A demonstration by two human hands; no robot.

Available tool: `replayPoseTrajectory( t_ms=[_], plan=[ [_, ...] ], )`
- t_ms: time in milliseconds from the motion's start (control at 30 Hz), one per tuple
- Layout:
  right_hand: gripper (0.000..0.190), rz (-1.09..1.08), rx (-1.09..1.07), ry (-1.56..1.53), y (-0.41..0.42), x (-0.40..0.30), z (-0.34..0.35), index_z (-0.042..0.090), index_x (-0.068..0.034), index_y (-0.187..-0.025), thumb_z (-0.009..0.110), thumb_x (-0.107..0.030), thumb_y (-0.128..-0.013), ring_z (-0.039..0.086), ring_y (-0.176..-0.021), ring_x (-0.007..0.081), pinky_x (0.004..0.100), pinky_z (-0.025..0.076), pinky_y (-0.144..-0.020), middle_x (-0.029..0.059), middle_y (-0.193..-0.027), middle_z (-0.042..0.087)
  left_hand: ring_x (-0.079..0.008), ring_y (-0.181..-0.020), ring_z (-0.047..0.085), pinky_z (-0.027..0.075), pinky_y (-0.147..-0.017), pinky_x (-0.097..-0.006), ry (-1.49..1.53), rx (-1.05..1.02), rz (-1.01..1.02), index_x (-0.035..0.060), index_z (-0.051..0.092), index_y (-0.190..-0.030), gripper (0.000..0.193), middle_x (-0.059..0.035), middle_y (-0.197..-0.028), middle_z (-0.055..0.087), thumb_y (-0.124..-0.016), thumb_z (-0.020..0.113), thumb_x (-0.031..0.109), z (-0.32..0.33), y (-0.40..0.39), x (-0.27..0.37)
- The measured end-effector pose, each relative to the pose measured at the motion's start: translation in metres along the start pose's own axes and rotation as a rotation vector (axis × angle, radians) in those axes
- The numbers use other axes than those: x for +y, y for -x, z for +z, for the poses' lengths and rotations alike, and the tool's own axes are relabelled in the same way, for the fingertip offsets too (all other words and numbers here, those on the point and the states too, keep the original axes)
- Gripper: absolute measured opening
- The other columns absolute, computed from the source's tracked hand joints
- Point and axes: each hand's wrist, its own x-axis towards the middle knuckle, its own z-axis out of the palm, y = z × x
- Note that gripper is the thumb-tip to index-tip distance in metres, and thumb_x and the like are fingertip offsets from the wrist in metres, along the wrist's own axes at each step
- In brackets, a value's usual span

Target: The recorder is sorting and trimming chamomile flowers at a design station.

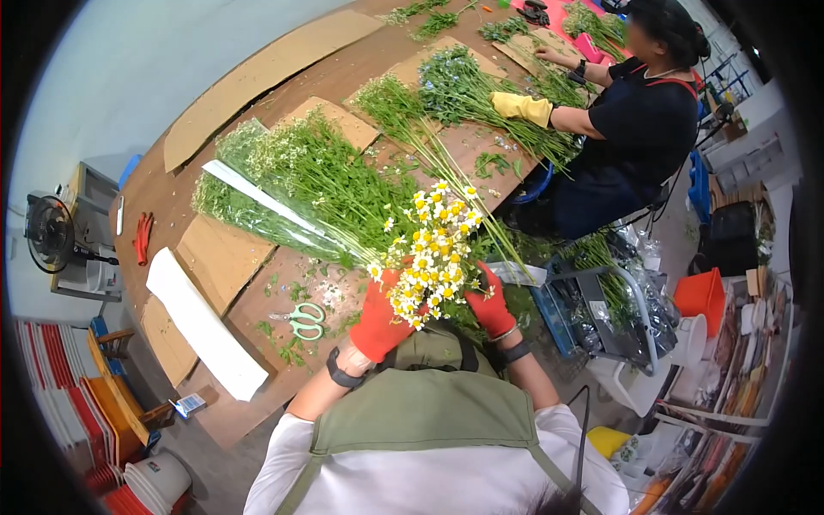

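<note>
A bunch of white daisy-like flowers with yellow centres (432,251) is upright in front of my apron. My left hand (381,317), in a red glove, grips the bunch from its left side; the blooms cover some of the fingers. On the other side my right hand (492,302), also red-gloved, is close against the bunch's edge, with small blooms at its fingers. Whether it holds a stem cannot be told. Green-handled scissors (305,320) lie on the table left of my left hand. Beyond the bunch are leafy stems with tiny white flowers (322,174), partly in a clear wrapping sleeve (270,209).
White paper (199,328) and cardboard sheets (222,257) cover parts of the wooden table (302,77). A red glove (142,238) lies at left. At right, a co-worker (637,122) handles blue-flowered stems (457,84). A metal-framed cart (599,309) stands beside my right arm.
</note>
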Motion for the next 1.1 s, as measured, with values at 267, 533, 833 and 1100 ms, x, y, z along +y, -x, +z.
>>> replayPoseTrajectory(
  t_ms=[267,533,833,1100],
  plan=[
    [0.075,0.108,-0.184,-0.373,-0.006,-0.003,-0.004,0.046,0.002,-0.142,0.078,-0.013,-0.076,0.051,-0.132,0.0344,0.0415,0.039,-0.111,0.0210,-0.138,0.056,-0.0320,-0.094,0.065,0.049,-0.082,-0.0445,0.103,0.147,-0.049,0.0065,0.063,-0.123,0.044,-0.0111,-0.110,0.069,-0.081,0.073,0.008,-0.006,-0.008,0.006],
    [0.059,0.081,-0.294,0.128,0.007,0.014,-0.005,0.057,0.000,-0.132,0.076,-0.024,-0.082,0.060,-0.119,0.0398,0.0451,0.048,-0.098,0.0242,-0.127,0.063,-0.0284,-0.111,0.062,0.047,-0.098,-0.0357,0.209,0.164,-0.559,0.0011,0.055,-0.137,0.039,-0.0187,-0.122,0.065,-0.099,0.056,0.008,-0.053,-0.047,-0.055],
    [0.048,-0.096,0.046,0.492,0.003,-0.048,-0.075,0.063,-0.005,-0.122,0.079,-0.013,-0.077,0.067,-0.100,0.0360,0.0419,0.054,-0.085,0.0178,-0.109,0.070,-0.0397,-0.138,0.039,0.031,-0.115,-0.0530,-0.307,0.245,0.103,0.0086,0.045,-0.148,0.086,-0.0190,-0.144,0.045,-0.075,0.085,0.032,-0.045,-0.088,-0.002],
    [0.061,-0.121,0.464,-0.423,0.029,-0.074,-0.090,0.050,-0.009,-0.139,0.076,-0.016,-0.084,0.058,-0.122,0.0264,0.0416,0.048,-0.103,0.0122,-0.138,0.056,-0.0352,-0.136,0.042,0.029,-0.118,-0.0477,0.180,-0.354,0.228,0.0082,0.049,-0.144,0.089,-0.0137,-0.149,0.045,-0.069,0.088,0.036,0.018,-0.126,0.053]
  ],
)
